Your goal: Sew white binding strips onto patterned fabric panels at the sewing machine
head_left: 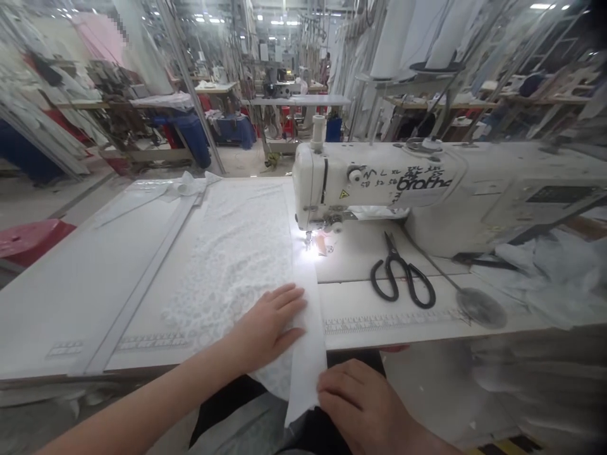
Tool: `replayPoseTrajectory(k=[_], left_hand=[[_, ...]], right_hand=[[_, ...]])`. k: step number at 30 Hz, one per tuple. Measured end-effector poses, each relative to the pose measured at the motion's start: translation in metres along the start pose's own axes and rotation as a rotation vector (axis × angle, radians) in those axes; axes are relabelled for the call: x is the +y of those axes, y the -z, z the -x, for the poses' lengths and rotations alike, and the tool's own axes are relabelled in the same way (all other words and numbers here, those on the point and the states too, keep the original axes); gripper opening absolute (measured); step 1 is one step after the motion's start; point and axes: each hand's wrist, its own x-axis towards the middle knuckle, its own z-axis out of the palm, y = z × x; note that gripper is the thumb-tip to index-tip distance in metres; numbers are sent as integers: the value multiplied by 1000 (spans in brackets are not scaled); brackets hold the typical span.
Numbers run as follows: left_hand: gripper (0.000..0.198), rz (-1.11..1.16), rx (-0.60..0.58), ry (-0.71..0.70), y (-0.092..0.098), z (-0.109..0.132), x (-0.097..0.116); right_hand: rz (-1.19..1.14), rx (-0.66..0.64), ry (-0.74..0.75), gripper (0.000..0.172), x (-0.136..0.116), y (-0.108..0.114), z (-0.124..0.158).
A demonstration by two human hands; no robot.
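Observation:
A white patterned fabric [246, 253] lies on the sewing table, with a plain white strip [308, 341] along its right edge. The strip runs up under the lit needle area of a white sewing machine [370, 170]. My left hand [268, 325] rests flat on the fabric beside the strip, fingers stretched toward the right. Below the table's front edge, my right hand [360, 401] has its fingers curled and pinches the strip's right edge near its lower end. Black-handled scissors [401, 272] lie on the table right of the needle.
A measuring tape [389, 321] is fixed along the table's front edge. Crumpled pale fabric [554, 272] lies at the right, near a round grey pad [481, 308] on a rod. A red covered stool [33, 240] stands at the left. Other sewing stations fill the background.

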Motion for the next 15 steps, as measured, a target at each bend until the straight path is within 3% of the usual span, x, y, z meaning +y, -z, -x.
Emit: replayPoseTrajectory(k=[6, 15], left_hand=[[44, -37, -76, 36, 4, -4, -7], [44, -87, -92, -17, 14, -39, -47]], right_hand=[[-1, -57, -13, 21, 14, -3, -12], [62, -86, -62, 26, 43, 1, -44]])
